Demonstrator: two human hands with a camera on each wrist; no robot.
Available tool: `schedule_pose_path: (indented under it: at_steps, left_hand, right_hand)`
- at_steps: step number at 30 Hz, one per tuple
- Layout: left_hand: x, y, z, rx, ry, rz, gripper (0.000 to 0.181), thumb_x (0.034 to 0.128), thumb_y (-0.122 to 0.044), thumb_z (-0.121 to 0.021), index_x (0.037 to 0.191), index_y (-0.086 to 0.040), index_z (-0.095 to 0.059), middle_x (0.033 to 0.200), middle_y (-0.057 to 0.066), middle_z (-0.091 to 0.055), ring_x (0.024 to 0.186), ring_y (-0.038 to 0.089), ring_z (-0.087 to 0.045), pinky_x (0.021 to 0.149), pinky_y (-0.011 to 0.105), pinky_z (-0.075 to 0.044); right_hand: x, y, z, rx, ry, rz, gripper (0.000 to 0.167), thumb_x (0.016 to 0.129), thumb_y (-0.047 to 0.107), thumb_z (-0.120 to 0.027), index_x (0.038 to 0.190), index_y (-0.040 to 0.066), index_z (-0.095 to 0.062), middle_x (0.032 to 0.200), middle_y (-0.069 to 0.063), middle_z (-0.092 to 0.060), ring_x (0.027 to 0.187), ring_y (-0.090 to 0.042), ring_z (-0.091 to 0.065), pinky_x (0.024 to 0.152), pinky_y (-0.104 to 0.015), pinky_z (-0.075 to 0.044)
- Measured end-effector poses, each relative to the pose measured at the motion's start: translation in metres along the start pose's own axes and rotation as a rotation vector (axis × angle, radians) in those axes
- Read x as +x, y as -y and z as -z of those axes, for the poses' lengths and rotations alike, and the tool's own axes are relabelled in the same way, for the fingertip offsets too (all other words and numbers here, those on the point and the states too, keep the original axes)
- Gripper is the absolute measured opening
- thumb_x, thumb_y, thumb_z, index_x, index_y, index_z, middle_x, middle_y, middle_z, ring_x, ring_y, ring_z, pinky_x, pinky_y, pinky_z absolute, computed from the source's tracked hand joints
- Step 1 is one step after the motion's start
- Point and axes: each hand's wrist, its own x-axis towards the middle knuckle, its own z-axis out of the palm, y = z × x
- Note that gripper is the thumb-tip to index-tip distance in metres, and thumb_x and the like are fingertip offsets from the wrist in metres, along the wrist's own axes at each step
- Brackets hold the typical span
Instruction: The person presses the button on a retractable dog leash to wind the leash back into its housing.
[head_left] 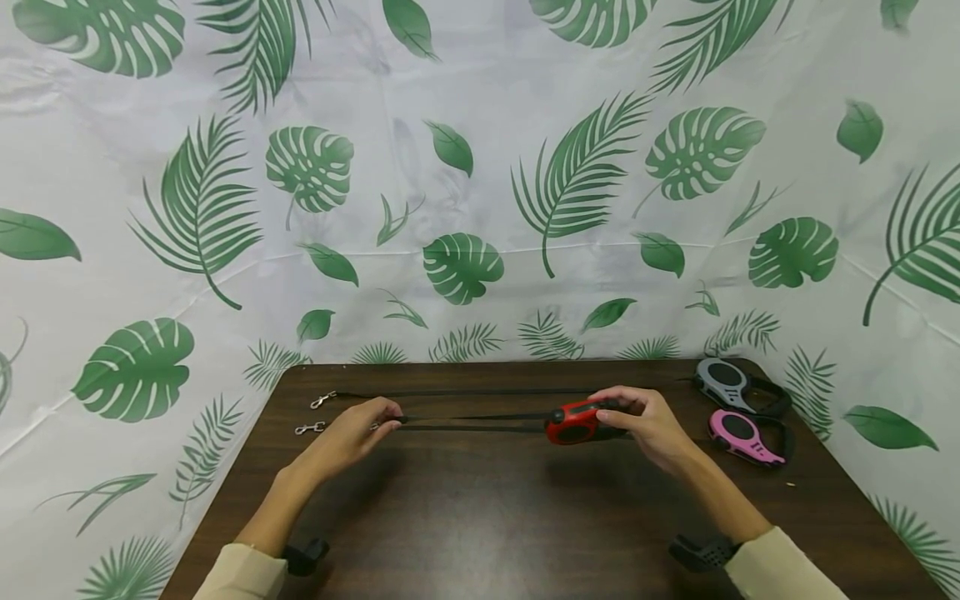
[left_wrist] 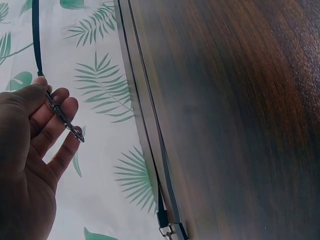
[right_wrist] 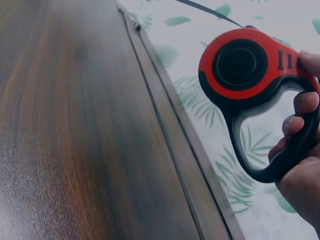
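Observation:
My right hand (head_left: pixel 654 429) grips the black loop handle of a red retractable dog leash (head_left: pixel 568 423), lifted above the table. Fingers curl through the handle in the right wrist view, with the round red-and-black case (right_wrist: pixel 272 47) pointing left. From it a thin black strap (head_left: pixel 480 417) runs taut to my left hand (head_left: pixel 351 435). There the thumb and fingers pinch the strap's end, and a metal snap clip (left_wrist: pixel 72 129) lies along the fingers in the left wrist view.
A grey retractable leash (head_left: pixel 722 382) and a pink one (head_left: pixel 735 429) lie at the table's right. Their black straps stretch leftward across the dark wooden table (head_left: pixel 480 517), ending in metal clips (head_left: pixel 309 428) at the left. A leaf-patterned cloth (head_left: pixel 480 183) hangs behind.

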Motion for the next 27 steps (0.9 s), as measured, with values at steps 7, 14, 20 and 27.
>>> schedule_pose_path:
  at_steps: [7, 14, 20, 27]
  left_hand:
    - [0.003, -0.003, -0.002, 0.001, -0.001, -0.009, 0.017, 0.096, 0.002, -0.075, 0.11, -0.003, -0.067, 0.1, 0.004, -0.072, 0.09, 0.019, -0.072, 0.077, 0.037, -0.061]
    - [0.007, -0.004, -0.006, 0.015, -0.002, -0.032, 0.016, 0.0966, -0.002, -0.075, 0.11, -0.002, -0.067, 0.1, 0.005, -0.073, 0.09, 0.019, -0.072, 0.078, 0.037, -0.061]
    - [0.01, -0.006, -0.009, 0.001, 0.004, -0.039, 0.015, 0.0981, -0.003, -0.074, 0.111, -0.003, -0.066, 0.101, 0.005, -0.073, 0.091, 0.02, -0.073, 0.079, 0.039, -0.061]
    - [0.013, -0.009, -0.011, 0.0, 0.013, -0.033, 0.015, 0.0985, -0.004, -0.074, 0.112, -0.003, -0.066, 0.101, 0.006, -0.073, 0.092, 0.019, -0.072, 0.08, 0.039, -0.062]
  right_hand:
    - [0.002, -0.001, -0.005, 0.014, 0.005, 0.006, 0.024, 0.1, -0.001, -0.068, 0.122, 0.006, -0.076, 0.107, -0.002, -0.076, 0.1, -0.018, -0.071, 0.086, -0.032, -0.062]
    - [0.004, -0.003, -0.011, 0.031, 0.014, 0.017, 0.024, 0.1, -0.002, -0.068, 0.122, 0.004, -0.076, 0.106, -0.004, -0.075, 0.1, -0.018, -0.071, 0.087, -0.035, -0.062]
    - [0.005, -0.004, -0.014, 0.029, 0.013, 0.012, 0.024, 0.1, -0.002, -0.068, 0.122, 0.005, -0.076, 0.105, -0.003, -0.075, 0.099, -0.018, -0.071, 0.087, -0.039, -0.062]
    - [0.005, -0.003, -0.017, 0.0, 0.002, 0.011, 0.025, 0.098, 0.0, -0.072, 0.123, 0.0, -0.074, 0.104, -0.003, -0.076, 0.097, -0.015, -0.069, 0.084, -0.032, -0.062]
